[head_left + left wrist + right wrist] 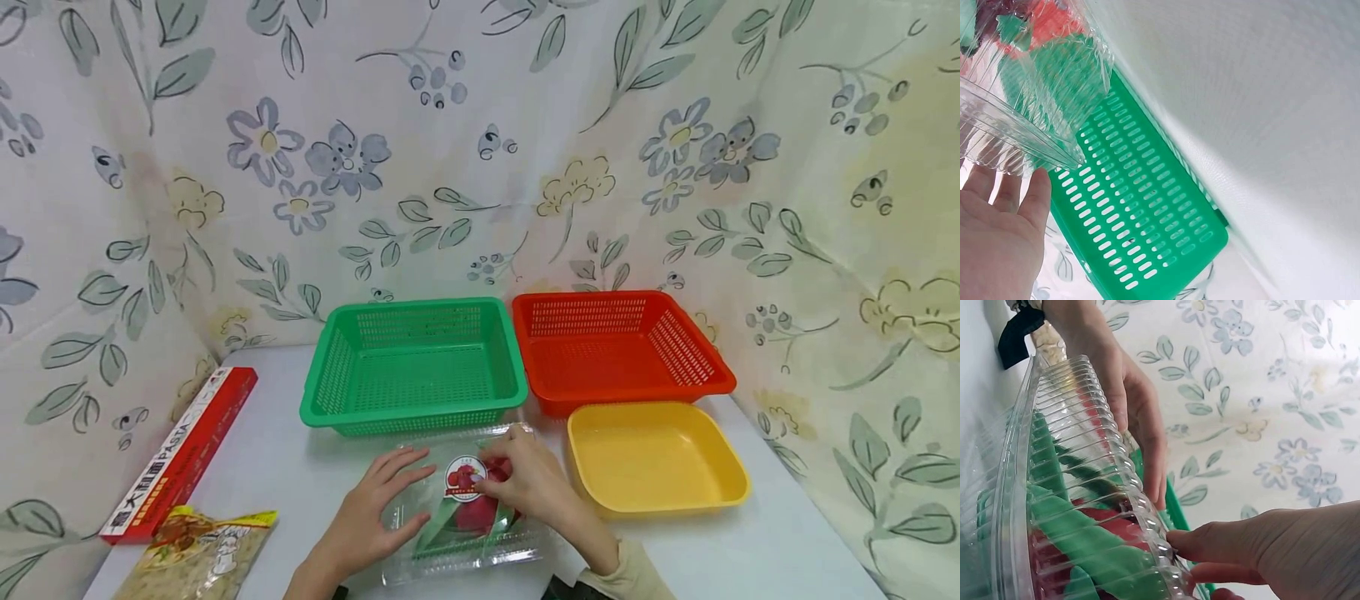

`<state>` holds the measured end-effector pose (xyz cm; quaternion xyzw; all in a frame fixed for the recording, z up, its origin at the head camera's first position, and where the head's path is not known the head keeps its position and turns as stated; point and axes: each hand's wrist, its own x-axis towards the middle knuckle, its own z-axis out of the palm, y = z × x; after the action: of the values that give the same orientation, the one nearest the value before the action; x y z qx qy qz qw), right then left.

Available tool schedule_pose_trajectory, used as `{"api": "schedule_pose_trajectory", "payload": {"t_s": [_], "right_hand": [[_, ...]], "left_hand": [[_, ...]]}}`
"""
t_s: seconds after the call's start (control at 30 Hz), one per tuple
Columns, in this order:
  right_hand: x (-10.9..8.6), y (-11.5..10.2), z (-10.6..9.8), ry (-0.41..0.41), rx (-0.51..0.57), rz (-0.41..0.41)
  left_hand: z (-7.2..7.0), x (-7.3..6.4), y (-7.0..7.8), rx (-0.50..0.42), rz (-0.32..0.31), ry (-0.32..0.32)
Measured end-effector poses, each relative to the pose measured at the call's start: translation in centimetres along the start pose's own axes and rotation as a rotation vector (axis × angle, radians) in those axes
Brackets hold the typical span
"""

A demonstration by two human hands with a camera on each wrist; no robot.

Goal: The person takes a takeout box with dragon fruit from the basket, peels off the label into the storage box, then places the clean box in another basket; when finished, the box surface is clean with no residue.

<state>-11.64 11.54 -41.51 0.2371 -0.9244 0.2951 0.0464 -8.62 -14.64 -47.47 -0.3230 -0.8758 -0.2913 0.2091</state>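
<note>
A clear plastic clamshell box (465, 500) lies in front of the green basket, with dark red round produce (476, 515) and green leaves (1085, 537) inside. A round white and red label (465, 477) sits on its ribbed lid. At the box's left side is my left hand (375, 508), fingers spread and loosely bent, fingertips right at the lid's edge. Over the label my right hand (528, 475) touches the lid with its thumb and fingertips, thumb and index finger apart. In the left wrist view, the box (1022, 125) overlaps the left fingers' tips.
Behind the box stands a green basket (322, 367), with a red basket (720, 383) to its right. A yellow tray (660, 467) sits in front of the red basket. On the left lie a red pasta box (180, 458) and a bag of dry food (198, 554). Patterned cloth (465, 150) hangs behind.
</note>
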Motion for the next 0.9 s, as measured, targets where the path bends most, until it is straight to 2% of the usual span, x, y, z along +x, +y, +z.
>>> {"api": "schedule_pose_trajectory", "payload": {"t_s": [0.2,0.47,0.73,0.9], "right_hand": [[0.1,-0.1,0.3,0.023,0.018,-0.020],[0.3,-0.3,0.5,-0.022,-0.025,-0.036],[0.8,-0.4,0.5,-0.054,0.000,-0.010],[1.1,-0.4,0.6,-0.042,0.032,0.011]], "left_hand": [[-0.2,0.0,0.2,-0.002,-0.001,-0.001],[-0.3,0.0,0.1,-0.012,-0.010,-0.010],[0.0,-0.1,-0.3,-0.008,0.029,0.001],[0.1,-0.1,-0.2,-0.002,0.013,-0.010]]}}
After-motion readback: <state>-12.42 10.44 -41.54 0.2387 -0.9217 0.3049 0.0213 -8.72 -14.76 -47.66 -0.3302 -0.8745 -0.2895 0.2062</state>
